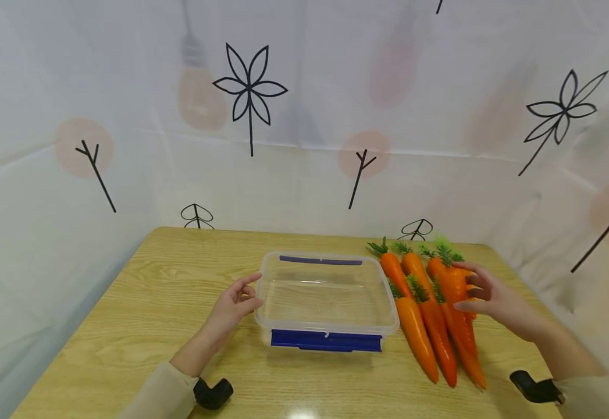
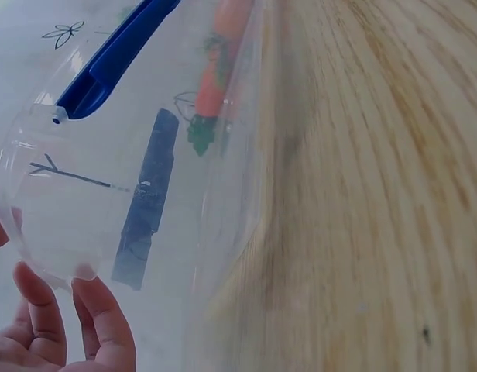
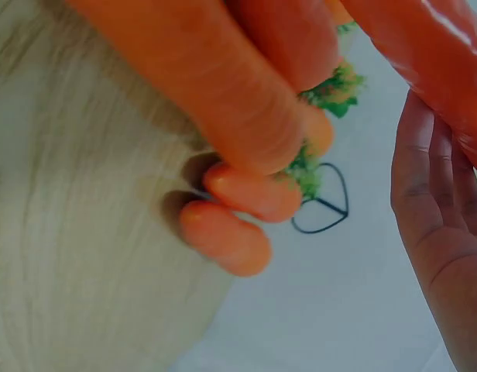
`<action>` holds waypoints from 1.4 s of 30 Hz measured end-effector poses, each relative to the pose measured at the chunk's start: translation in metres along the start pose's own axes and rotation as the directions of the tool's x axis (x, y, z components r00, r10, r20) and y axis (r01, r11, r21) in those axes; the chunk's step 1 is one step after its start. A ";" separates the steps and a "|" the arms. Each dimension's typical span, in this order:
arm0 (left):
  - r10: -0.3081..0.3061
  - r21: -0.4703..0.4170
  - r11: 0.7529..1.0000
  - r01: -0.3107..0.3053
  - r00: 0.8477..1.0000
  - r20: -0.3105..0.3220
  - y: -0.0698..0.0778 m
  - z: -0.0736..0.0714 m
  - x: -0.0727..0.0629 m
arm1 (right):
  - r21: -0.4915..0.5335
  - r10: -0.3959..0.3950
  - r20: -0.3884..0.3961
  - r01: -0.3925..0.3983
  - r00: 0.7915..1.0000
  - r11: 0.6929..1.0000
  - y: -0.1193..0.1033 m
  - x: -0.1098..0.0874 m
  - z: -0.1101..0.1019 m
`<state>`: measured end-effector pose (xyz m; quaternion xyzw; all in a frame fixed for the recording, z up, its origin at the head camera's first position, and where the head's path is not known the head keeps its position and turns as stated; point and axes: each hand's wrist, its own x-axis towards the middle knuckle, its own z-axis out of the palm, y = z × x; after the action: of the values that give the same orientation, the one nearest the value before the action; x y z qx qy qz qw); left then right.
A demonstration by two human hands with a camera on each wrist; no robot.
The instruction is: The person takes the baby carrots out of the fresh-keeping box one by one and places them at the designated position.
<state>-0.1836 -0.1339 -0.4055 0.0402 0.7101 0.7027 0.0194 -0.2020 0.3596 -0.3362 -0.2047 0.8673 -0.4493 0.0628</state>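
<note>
A clear plastic food container (image 1: 309,294) with blue side clips stands lidless in the middle of the wooden table. My left hand (image 1: 236,299) is at its left rim, thumb and index finger extended against the edge; in the left wrist view, fingertips (image 2: 99,310) touch the container's rounded corner. My right hand (image 1: 492,297) grips an orange carrot (image 1: 453,284) with leafy green top, above the other carrots. In the right wrist view the fingers (image 3: 416,155) lie against this carrot (image 3: 432,54), and part of the grip is hidden.
Several carrots (image 1: 418,337) lie in two rows right of the container, close to its wall. The wooden table (image 1: 142,314) extends left and in front. A white patterned cloth (image 1: 304,192) hangs behind. Each wrist wears a black device (image 1: 213,394).
</note>
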 end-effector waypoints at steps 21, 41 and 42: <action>-0.029 -0.006 1.000 0.029 0.999 0.030 0.006 0.001 0.001 | 0.133 0.262 0.028 -0.263 0.965 0.956 0.070 -0.036 -0.023; -0.031 -0.014 0.999 0.031 0.999 0.018 0.005 0.001 0.000 | 0.172 0.296 0.203 -0.332 0.933 0.928 0.090 -0.043 -0.021; -0.031 -0.016 0.999 0.031 0.999 0.017 0.005 0.001 0.000 | 0.171 0.305 0.214 -0.343 0.928 0.924 0.090 -0.043 -0.020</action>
<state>-0.1837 -0.1327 -0.4006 0.0348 0.7046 0.7078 0.0367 -0.1956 0.4387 -0.3996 -0.0909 0.8286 -0.4992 0.2366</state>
